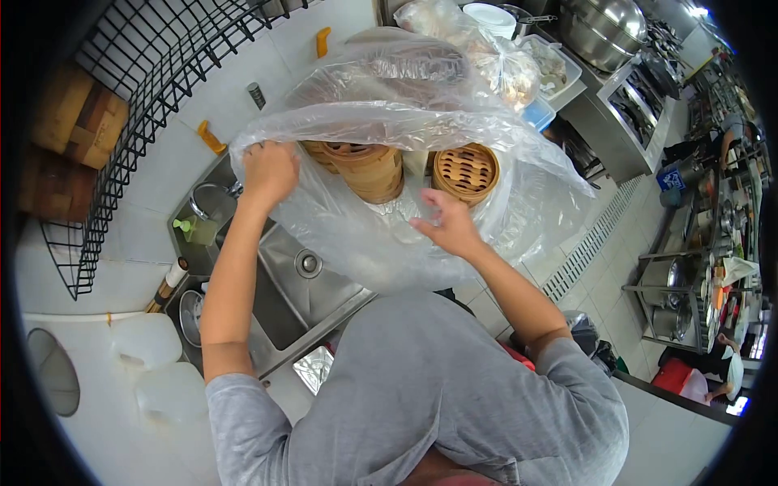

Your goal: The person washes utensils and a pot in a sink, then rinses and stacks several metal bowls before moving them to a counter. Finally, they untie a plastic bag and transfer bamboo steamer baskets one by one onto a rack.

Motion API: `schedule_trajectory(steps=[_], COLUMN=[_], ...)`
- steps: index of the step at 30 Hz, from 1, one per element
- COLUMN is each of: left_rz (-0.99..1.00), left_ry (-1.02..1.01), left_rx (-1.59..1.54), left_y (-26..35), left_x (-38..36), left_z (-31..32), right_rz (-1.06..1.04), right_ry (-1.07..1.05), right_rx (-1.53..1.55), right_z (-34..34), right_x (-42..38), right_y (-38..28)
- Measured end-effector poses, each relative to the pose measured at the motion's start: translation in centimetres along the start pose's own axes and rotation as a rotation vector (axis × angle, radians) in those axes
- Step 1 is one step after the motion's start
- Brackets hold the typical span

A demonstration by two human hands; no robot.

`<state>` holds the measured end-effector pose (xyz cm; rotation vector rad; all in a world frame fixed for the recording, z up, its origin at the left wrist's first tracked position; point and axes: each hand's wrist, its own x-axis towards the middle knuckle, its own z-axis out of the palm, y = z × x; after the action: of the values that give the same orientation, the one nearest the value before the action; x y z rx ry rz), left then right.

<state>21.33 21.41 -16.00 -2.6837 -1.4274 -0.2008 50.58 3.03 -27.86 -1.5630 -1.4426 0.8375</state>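
Head view, frame centre: your left hand (270,172) gripped the clear plastic bag (421,113) edge; your right hand (447,227), fingers spread, pressed its underside below the bamboo steamers (463,172).

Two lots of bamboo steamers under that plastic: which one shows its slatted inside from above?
The single bamboo steamer near the right hand; its slats face up. The stacked steamers near the left hand show mainly their sides.

The bag (405,105) was thin, clear, glossy plastic, crinkled. The steamer baskets (463,172) looked like matt woven bamboo. The sink (284,300) was smooth brushed steel; the wall rack (138,97) was probably dark coated wire.
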Motion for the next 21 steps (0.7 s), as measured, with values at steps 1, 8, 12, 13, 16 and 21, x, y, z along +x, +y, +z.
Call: schedule_trajectory(steps=[1,8,12,13,16,21], left_rz=[0.019,-0.371,-0.584,-0.633,-0.719,-0.656], left_ry=[0.008,-0.013,-0.183,-0.267,-0.345,-0.285], left_rx=[-0.084,-1.089,-1.270,-1.345,-1.536,-1.768], left_y=[0.0,4.3,3.2,2.7,3.2,4.5], left_x=[0.4,-0.2,1.8,2.2,2.5,1.2], left_z=[-0.4,2.6,4.9,6.4,9.2,9.8], right_rz=[-0.029,-0.193,-0.126,-0.118,-0.153,-0.338], right_ry=[0.001,0.095,0.135,0.139,0.205,0.250], right_rx=[0.040,-0.082,-0.150,-0.129,-0.132,-0.152], right_z=[1.4,4.1,4.4,4.9,6.8,6.9], right_x=[1.1,7.6,8.9,9.4,10.3,9.6], right_y=[1.0,0.7,-2.0,-2.0,-1.2,-0.6])
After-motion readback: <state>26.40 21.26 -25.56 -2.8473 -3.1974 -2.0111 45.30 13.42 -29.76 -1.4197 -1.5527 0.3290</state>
